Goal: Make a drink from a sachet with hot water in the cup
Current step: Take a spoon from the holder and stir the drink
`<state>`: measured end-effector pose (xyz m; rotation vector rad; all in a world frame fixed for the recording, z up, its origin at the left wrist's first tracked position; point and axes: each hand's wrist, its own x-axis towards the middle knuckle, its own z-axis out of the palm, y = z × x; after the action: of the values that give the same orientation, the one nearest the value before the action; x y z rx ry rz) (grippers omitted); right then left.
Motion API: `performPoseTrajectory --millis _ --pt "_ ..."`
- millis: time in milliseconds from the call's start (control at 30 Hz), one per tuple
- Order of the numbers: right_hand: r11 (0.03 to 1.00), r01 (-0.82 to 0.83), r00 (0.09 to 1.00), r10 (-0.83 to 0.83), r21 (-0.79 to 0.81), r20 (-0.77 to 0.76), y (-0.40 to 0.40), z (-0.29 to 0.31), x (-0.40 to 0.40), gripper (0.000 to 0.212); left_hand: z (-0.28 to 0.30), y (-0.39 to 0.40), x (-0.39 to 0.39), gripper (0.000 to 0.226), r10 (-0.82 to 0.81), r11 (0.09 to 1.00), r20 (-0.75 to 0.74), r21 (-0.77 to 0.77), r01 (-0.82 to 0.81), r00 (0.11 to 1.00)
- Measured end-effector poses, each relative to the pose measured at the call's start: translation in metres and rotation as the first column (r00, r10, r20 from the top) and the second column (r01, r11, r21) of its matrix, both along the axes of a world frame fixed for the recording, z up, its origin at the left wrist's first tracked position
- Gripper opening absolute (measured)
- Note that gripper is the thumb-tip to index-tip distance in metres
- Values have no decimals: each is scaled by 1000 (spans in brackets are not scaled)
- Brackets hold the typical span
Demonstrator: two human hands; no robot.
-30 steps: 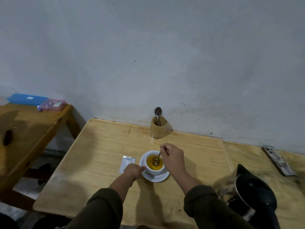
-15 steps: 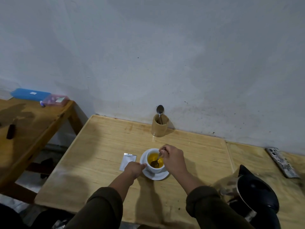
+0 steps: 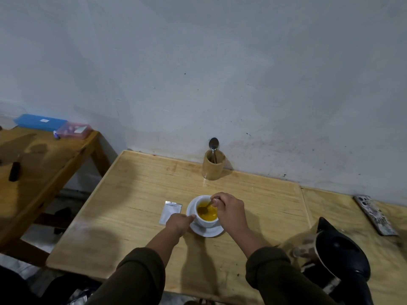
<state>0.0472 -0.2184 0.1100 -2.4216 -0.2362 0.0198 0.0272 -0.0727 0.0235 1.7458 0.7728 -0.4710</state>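
A white cup [image 3: 206,221] full of yellow-orange drink stands on a white saucer [image 3: 207,231] in the middle of the wooden table [image 3: 136,194]. My right hand [image 3: 230,209] pinches the handle of a spoon [image 3: 206,206] whose bowl is dipped in the liquid. My left hand [image 3: 179,222] rests against the cup's left side at the saucer's rim, thumb touching the cup. A silver sachet [image 3: 170,211] lies flat on the table just left of the saucer.
A black kettle [image 3: 340,258] stands at the table's right front. At the back by the wall is a wooden holder [image 3: 213,165] with a spoon in it. A patterned phone [image 3: 375,214] lies far right. A second table [image 3: 39,157] with boxes stands left.
The spoon's bowl has circled inside the cup, from the middle to the left side. My left hand stays at the cup. The camera view has drifted slightly.
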Motion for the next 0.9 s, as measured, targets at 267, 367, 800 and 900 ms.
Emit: performPoseTrajectory --millis 267,367,800,900 --pt "995 17 1000 -16 -94 20 -5 -1 7 19 1 0 0 33 -16 1000 0 15 16 1000" --pt "995 32 999 -28 -92 39 -5 -3 6 22 1 -1 0 34 -3 1000 3 10 3 1000" --pt "998 -35 999 36 -43 11 -3 0 9 17 2 0 1 36 -11 1000 -3 9 11 1000" --pt "997 -4 999 8 -79 43 -6 -3 11 20 2 0 1 37 -14 1000 1 9 14 1000"
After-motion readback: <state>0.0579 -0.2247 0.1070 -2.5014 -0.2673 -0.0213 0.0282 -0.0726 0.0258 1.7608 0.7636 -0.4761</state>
